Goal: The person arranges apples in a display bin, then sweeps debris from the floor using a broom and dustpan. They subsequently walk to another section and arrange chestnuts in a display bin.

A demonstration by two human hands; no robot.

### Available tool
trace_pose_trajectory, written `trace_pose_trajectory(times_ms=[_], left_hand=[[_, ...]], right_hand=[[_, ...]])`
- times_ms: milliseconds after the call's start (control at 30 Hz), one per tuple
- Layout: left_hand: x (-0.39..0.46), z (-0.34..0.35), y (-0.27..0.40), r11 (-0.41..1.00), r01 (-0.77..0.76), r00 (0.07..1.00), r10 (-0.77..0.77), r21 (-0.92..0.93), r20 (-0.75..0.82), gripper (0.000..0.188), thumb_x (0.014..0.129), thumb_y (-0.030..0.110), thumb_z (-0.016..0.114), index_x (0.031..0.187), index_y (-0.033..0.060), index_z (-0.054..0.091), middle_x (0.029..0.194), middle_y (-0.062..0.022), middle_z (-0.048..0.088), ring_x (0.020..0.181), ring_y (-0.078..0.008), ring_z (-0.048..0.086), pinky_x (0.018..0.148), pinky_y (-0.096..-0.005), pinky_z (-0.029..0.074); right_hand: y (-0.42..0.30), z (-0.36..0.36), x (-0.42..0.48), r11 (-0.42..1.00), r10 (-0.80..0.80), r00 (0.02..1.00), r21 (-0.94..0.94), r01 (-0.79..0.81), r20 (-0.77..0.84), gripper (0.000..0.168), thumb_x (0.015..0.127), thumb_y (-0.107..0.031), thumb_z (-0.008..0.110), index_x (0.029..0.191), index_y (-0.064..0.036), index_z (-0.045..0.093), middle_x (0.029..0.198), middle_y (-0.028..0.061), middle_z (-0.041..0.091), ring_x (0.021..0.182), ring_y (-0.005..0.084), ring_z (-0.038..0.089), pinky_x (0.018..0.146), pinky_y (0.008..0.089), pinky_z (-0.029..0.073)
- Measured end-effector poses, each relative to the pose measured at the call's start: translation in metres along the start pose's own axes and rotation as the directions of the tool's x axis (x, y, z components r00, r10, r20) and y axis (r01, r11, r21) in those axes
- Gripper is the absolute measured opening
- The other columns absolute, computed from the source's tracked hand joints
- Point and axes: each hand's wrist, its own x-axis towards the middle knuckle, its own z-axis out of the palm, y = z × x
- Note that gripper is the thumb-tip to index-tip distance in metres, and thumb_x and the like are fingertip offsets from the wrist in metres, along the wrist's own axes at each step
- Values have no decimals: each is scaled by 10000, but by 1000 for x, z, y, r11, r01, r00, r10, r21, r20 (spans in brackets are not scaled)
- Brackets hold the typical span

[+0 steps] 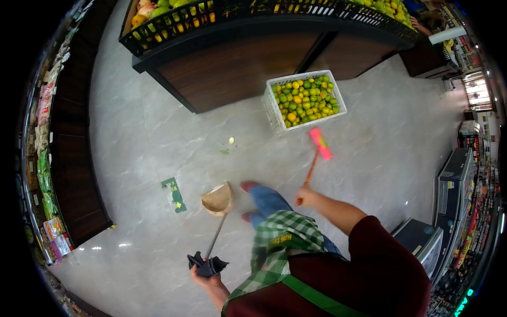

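My left hand [206, 277] is closed round the handle of a long-handled dustpan [217, 200], together with a dark cloth [209, 266]. The dustpan's beige scoop is low, left of my feet. My right hand [305, 195] grips the orange-brown handle of a broom [321, 143] with a pink and yellow-green head. That head is just below a white plastic crate [277, 119] of green and yellow citrus fruit. A small pale scrap [231, 140] and bits of green leaf [225, 151] lie on the grey tiled floor [190, 130], left of the crate.
A dark wooden display stand [237, 67] with black crates of fruit [170, 29] stands beyond the white crate. Stocked shelving [43, 158] runs along the left. Dark cabinets [455, 174] are at the right. A green floor sign [174, 194] is near the dustpan. Another person's hand [420, 25] shows at upper right.
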Motion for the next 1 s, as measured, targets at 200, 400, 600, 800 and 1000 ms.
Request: trace_pose_trajectory(times_ms=[200,400,600,800,1000], left_hand=[[-1,8,-4,999,-2,1000,2,-38,4,380,675,227,539,1006,41,537,849,-101,606,687,-244,594,636,-420,511],[-8,13,2,997,15,1000,-17,-82,-20,360,634,123,551,984,43,524,841,-115,596,624,-268,563,586,-380,503],[-15,16,13,999,44,999,-45,-21,-28,318,628,105,550,937,35,535,812,-114,598,576,-270,555,540,-379,500],[-4,19,20,985,112,994,-110,130,-25,293,611,118,554,882,14,518,712,-119,572,568,-275,548,548,-369,489],[16,27,21,981,106,993,-112,165,26,274,619,107,546,880,27,551,796,-106,591,601,-262,539,568,-362,478]], right_hand=[[28,158,-180,985,173,976,3,-175,129,514,729,91,430,1151,-131,238,690,121,469,504,232,518,367,364,420],[-7,151,-221,978,158,882,50,-201,444,257,765,46,458,940,-108,350,602,76,428,403,148,432,313,293,337],[-58,101,-235,991,75,867,61,-120,493,169,785,19,472,897,-55,370,585,62,432,389,118,421,338,255,354],[-22,129,-127,750,-196,926,-558,354,323,373,760,39,433,1117,-46,363,599,98,466,432,177,462,373,333,395],[-3,104,-176,714,-59,937,-641,281,345,424,768,14,423,1181,-43,343,596,83,477,411,168,457,360,329,376]])
